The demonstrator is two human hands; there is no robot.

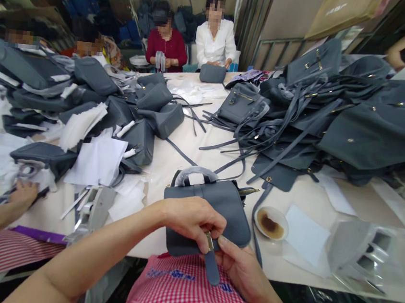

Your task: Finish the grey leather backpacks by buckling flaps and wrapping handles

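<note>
A dark grey-blue handbag (205, 197) lies at the table's front edge against my checked apron. Its top handle (195, 174) is wrapped in pale film, and an open zipper end (248, 191) sticks out at the upper right. My left hand (193, 220) reaches across the bag, with thumb and fingers closed on a gold metal buckle (209, 241). A short strap tab (212, 269) hangs below that buckle. At the bag's lower right edge, my right hand (241, 266) grips the bag with its thumb on top; its other fingers are partly hidden beneath.
Bags and straps pile up on the right (378, 136); more bags (101, 83) and white paper (96, 159) lie left. A bowl of brown liquid (270, 223) and a tape dispenser (368, 258) are to the right. A co-worker's hand (24, 195) works at left; people sit opposite.
</note>
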